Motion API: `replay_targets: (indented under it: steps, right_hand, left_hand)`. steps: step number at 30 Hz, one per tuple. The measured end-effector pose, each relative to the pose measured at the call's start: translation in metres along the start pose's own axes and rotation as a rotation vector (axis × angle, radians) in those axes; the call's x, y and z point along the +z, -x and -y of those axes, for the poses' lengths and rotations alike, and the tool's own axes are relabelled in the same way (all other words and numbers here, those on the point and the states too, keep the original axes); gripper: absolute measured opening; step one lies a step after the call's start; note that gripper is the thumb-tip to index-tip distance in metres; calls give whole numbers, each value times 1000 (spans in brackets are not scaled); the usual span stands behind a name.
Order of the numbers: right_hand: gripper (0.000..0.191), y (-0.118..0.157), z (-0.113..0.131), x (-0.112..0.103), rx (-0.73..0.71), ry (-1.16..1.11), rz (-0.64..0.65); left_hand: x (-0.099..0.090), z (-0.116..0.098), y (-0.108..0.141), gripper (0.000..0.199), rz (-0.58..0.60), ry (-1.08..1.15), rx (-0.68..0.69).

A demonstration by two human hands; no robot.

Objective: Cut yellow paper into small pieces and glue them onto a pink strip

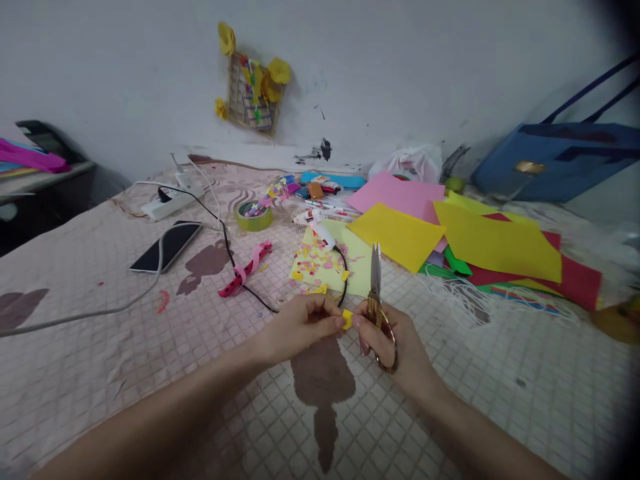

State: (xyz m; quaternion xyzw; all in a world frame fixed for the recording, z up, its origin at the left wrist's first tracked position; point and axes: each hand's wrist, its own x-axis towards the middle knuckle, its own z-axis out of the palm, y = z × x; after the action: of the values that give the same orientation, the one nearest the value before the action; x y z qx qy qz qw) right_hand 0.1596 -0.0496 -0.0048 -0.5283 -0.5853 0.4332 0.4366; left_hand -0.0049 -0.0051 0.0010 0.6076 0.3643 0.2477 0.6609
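Note:
Between the fingertips of my left hand [307, 325] is a small yellow paper piece [347, 319], pinched near the middle of the view. My right hand [395, 340] is closed around a pair of scissors [375, 283] with gold handles, blades pointing up and away. The right fingertips come up to the edge of the yellow piece; whether they grip it too I cannot tell. Just beyond the hands lies a pale yellow sheet [355, 270] strewn with pink and yellow paper scraps. A white glue gun [323, 235] with a black cord rests on that sheet.
Coloured sheets [500, 240] and white string [465, 300] lie to the right, near a blue bag [560, 160]. On the left are a phone [167, 247], a power strip [173, 202] and cables. A tape roll [253, 217] and a pink ribbon-wrapped strip [245, 270] sit left of centre.

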Motion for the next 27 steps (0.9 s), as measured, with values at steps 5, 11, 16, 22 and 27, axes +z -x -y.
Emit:
replay_targets:
  steps: [5,11,16,22,27]
  right_hand:
    - [22,-2,-1,0,57,6,0]
    - [34,0,-1,2,126,-108,37]
    - [43,5,-4,5,220,-169,196]
    - [45,6,-7,6,200,-55,241]
    - [44,7,-1,7,176,16,217]
  left_hand:
    - [-5,2,-1,21,19,-4,7]
    - [-12,-1,-3,20,-34,57,84]
    - [-17,-7,-4,19,-172,216,83]
    - [-19,-8,-5,18,-200,269,104]
    - [-20,-6,-6,17,-187,249,135]
